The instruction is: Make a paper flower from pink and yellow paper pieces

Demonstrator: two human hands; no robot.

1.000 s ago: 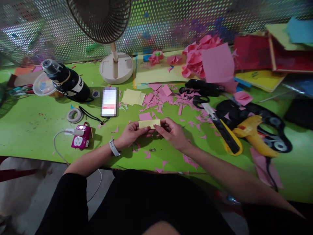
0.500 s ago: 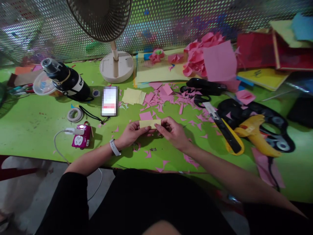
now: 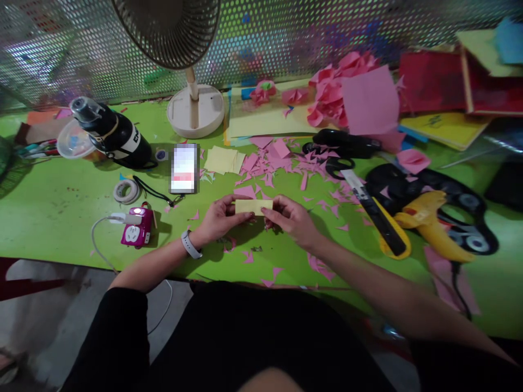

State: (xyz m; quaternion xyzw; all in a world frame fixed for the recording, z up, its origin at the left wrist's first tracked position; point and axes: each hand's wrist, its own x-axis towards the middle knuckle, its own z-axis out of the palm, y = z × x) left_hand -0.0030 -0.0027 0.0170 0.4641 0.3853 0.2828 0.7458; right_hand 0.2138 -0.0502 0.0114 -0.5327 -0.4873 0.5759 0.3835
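Paper strip [image 3: 250, 206], pale yellow and rectangular, is pinched in the grip of left hand [image 3: 223, 216] and right hand [image 3: 293, 222], apparently to keep it flat.

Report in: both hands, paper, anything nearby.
Left hand, right hand pinching yellow paper. Pink scraps scattered beyond it. Cutter to the right, touching neither hand.
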